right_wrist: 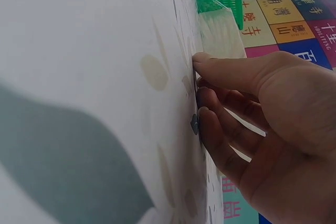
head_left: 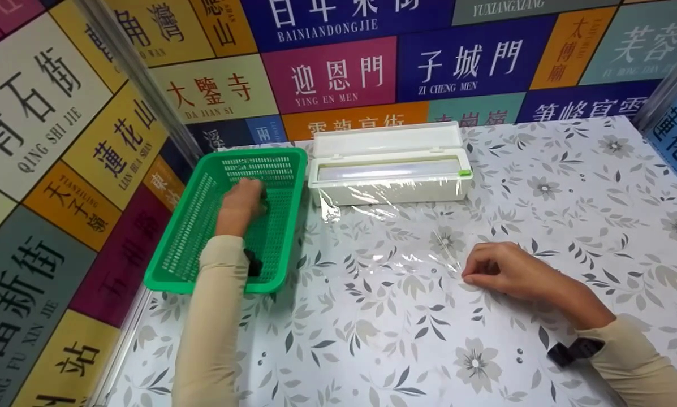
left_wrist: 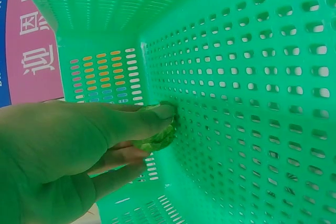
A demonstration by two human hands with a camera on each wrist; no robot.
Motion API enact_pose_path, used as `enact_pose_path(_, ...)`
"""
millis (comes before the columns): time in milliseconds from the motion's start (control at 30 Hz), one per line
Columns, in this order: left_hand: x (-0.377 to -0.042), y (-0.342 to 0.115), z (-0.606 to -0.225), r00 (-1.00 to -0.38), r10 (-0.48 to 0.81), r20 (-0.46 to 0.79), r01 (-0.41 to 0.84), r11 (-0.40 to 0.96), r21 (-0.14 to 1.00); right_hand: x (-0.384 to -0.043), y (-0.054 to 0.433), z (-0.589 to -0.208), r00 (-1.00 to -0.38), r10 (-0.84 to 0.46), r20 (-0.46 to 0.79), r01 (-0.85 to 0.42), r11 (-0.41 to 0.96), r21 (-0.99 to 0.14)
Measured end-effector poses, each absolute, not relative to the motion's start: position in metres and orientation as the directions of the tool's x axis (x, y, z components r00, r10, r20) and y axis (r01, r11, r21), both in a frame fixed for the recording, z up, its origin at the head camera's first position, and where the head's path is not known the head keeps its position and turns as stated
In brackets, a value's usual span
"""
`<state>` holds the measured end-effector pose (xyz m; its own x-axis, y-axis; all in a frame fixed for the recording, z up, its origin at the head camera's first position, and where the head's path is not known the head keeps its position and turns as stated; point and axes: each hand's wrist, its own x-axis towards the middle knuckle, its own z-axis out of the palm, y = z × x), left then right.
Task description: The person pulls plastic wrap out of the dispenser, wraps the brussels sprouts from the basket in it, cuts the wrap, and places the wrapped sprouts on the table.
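My left hand is inside the green perforated basket. In the left wrist view its thumb and fingers pinch a crinkled light-green piece of vegetable close to the basket floor; the fingers hide much of it, and its exact kind cannot be told. A clear sheet of plastic wrap runs from the white wrap dispenser box over the tabletop. My right hand pinches the near right corner of this sheet between thumb and fingers, low against the table.
The dispenser's lid stands raised at the back, with the wrap roll inside. A small green tab sits at its right end. Panels with printed Chinese words border the flower-patterned table behind and at left.
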<state>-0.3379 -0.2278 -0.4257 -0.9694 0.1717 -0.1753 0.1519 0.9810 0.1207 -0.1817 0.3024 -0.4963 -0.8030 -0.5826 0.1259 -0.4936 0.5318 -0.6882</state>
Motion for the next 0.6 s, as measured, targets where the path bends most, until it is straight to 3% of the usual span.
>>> enact_pose_path(600,-0.335,-0.229,-0.412,-0.99,0.109,-0.091,0.083,0.964,0.254,-0.182,0.303,-0.497,-0.819,-0.566,0.095,-0.464,0.554,-0.692)
